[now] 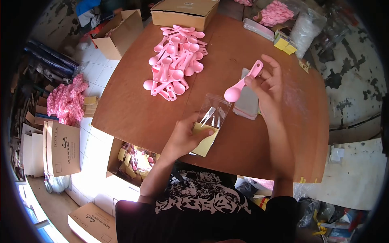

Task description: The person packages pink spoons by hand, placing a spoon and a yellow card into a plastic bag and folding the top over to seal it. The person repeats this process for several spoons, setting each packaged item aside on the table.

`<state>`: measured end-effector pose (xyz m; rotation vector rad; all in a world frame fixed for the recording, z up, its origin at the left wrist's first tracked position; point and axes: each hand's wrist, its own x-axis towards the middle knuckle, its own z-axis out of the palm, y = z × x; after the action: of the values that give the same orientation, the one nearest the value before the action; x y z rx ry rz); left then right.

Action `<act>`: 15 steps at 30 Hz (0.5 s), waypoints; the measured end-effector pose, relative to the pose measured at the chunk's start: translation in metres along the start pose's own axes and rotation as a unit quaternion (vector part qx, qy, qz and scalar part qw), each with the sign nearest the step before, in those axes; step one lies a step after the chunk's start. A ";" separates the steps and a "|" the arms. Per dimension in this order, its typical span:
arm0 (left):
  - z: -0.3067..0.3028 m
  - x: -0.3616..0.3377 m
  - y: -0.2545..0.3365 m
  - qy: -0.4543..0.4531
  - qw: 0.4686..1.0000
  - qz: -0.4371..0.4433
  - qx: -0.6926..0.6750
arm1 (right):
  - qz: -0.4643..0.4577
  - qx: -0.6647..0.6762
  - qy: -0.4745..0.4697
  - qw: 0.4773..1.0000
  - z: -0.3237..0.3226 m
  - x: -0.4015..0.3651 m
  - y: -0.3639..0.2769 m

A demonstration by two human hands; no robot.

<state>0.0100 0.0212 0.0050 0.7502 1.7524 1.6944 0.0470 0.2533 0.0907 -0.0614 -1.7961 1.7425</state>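
My left hand is closed on a clear plastic bag with a yellow card in its lower part; the thumb presses on the card. The bag's mouth points up and away from me. In my right hand a pink measuring spoon is pinched by its handle, its round bowl hanging down just beyond the bag's mouth, apart from it. Below that hand lies a stack of clear plastic bags on the table. A heap of pink measuring spoons sits at the table's far left.
The brown table has a cardboard box at its far edge. Yellow cards and plastic packs lie at the far right. An open carton with packed items stands below the left edge. More cartons stand on the tiled floor.
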 end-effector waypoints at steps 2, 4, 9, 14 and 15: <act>0.008 0.004 0.004 -0.028 1.000 0.006 0.007 | -0.011 -0.040 -0.035 0.999 0.000 -0.013 -0.011; 0.013 0.005 0.009 -0.037 0.999 0.007 0.003 | -0.013 -0.026 -0.029 0.999 -0.003 -0.016 -0.008; 0.018 0.006 0.008 -0.028 0.999 0.018 0.004 | 0.006 -0.089 -0.092 0.992 -0.001 -0.024 0.004; 0.021 0.008 0.010 0.020 0.998 0.054 0.008 | -0.025 -0.158 -0.090 0.983 0.016 -0.040 0.005; 0.022 0.008 0.012 0.020 0.998 0.054 0.008 | -0.056 -0.167 -0.079 0.981 0.019 -0.042 0.008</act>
<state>0.0206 0.0423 0.0168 0.8370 1.7829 1.7791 0.0692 0.2190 0.0681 0.0398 -2.1501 1.3862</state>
